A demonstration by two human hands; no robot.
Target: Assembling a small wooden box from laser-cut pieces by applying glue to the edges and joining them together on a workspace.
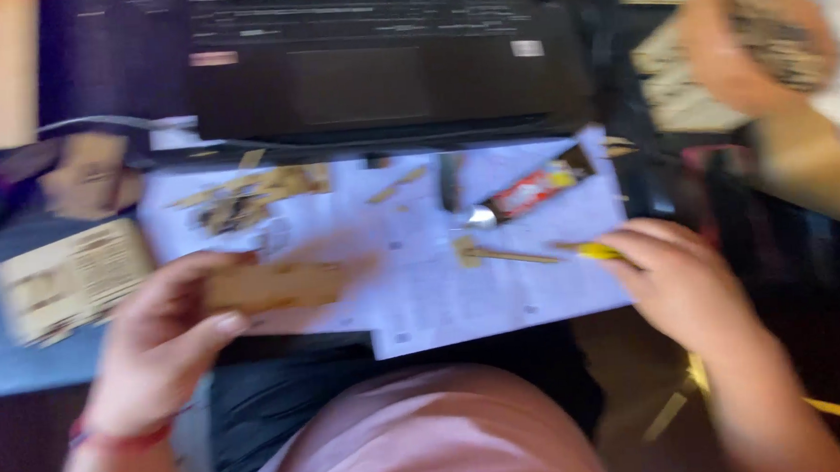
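Head-camera view, heavily motion-blurred, looking down over a cluttered desk edge. The left hand [165,337] is gripping a flat, tan, rectangular wooden sheet [271,288], with the thumb lying under its near edge and the fingers curling over its left end; the sheet's long axis is running left to right, roughly parallel to the desk edge, and it is extending rightward from that hand toward the middle of a white printed instruction sheet [470,290]. The right hand [682,281] is lying palm-down at the right edge of that paper, its fingers half curled around the end of a slim yellow tool [592,251]; whether the fingers are actually clamping the tool cannot be told through the blur. The wooden sheet is lying well to the left of the right hand, so the left hand is plainly the nearer one. Between the two hands, a small pale wooden stick-shaped piece [496,254] is resting on the paper. Beyond it, a red-and-black wrapper or tube [531,191] and scattered tan wooden offcuts [248,192] are lying on the paper, and a dark open laptop [375,68] is standing behind them. A second laser-cut tan wooden panel [68,278] is sitting at the far left on the blue surface.
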